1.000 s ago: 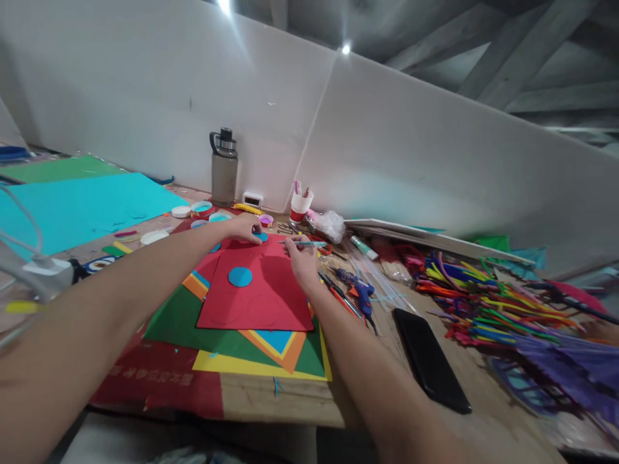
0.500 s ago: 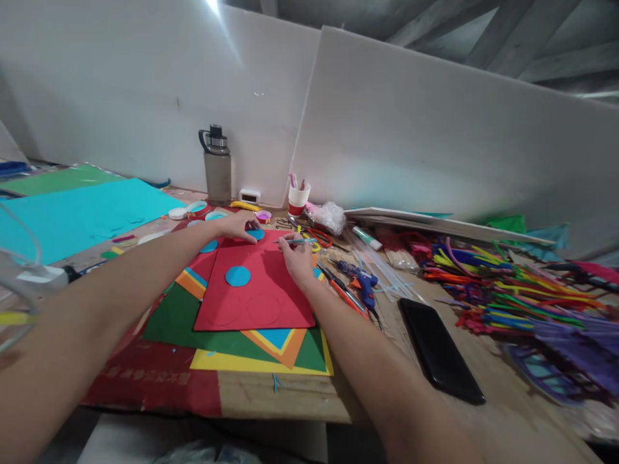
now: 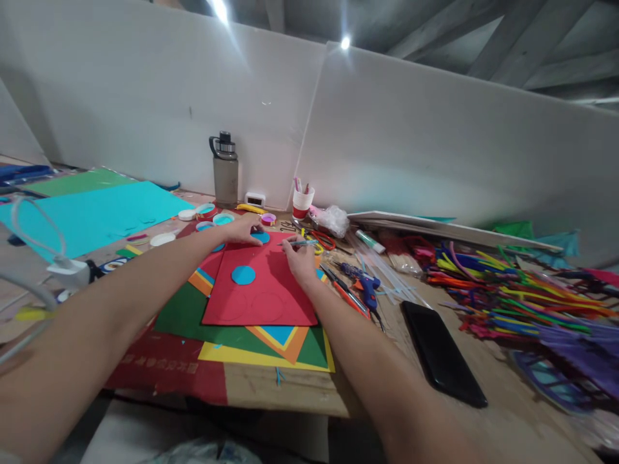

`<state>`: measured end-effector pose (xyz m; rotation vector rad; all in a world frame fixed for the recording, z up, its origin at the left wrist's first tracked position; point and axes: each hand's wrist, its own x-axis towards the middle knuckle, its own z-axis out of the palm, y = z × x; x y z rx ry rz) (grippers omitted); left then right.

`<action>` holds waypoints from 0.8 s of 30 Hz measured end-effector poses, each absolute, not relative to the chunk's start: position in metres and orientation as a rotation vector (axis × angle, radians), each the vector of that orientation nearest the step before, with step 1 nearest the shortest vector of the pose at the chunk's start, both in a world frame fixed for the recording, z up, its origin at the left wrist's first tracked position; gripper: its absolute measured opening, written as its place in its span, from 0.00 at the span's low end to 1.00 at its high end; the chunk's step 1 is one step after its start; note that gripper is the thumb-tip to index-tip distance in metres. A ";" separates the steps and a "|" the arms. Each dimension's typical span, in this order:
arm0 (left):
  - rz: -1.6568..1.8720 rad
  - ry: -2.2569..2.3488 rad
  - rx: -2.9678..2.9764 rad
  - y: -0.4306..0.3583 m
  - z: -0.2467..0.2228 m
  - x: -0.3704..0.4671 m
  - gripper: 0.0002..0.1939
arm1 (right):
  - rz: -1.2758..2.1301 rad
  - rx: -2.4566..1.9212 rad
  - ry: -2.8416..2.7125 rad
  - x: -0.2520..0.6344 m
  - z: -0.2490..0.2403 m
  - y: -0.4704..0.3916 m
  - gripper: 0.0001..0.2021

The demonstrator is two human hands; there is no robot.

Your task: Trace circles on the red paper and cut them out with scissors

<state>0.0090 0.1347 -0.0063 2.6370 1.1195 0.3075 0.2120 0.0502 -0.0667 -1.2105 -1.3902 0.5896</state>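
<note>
On a sheet of red paper (image 3: 271,274), my left hand (image 3: 245,229) rests with thumb and fingers apart around a blue paper circle (image 3: 261,238), which it partly covers. Closed around a slim pen (image 3: 306,243), my right hand (image 3: 300,260) sits at the right side of the same sheet. The pen's tip points left toward the circle. A second blue circle (image 3: 243,275) lies on the sheet nearer to me. Faint round outlines show along the red sheet's lower part. Green paper (image 3: 184,309) and sheets of other colours stick out underneath.
Right of the papers lie a blue glue gun (image 3: 370,289), a black phone (image 3: 442,354) and many coloured pipe cleaners (image 3: 522,283). Behind stand a bottle (image 3: 225,174) and a paper cup (image 3: 302,203) with pens. Large cyan paper (image 3: 101,216) covers the left side.
The view has shifted slightly, so the scene sits a little further right. Both hands keep nearly the same place on the red sheet, the pen still in my right hand.
</note>
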 end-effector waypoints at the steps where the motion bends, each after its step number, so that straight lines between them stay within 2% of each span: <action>1: 0.312 1.109 2.636 0.133 -0.006 0.009 0.27 | 0.590 -1.213 -1.391 0.212 -0.066 0.050 0.12; 6: 0.313 1.116 2.531 0.126 -0.004 0.009 0.29 | 0.595 -1.209 -1.404 0.212 -0.063 0.047 0.12; 9: 0.471 1.234 2.388 0.120 0.006 0.008 0.31 | 0.581 -1.208 -1.416 0.211 -0.061 0.045 0.11; 13: 0.632 1.261 2.317 0.100 0.028 0.003 0.26 | 0.584 -1.191 -1.412 0.211 -0.060 0.045 0.11; 19: 0.006 1.124 2.470 0.051 0.039 -0.009 0.23 | 0.574 -1.209 -1.439 0.212 -0.063 0.046 0.11; 24: -0.147 1.125 2.539 0.031 0.030 -0.006 0.24 | 0.549 -1.209 -1.445 0.212 -0.063 0.047 0.12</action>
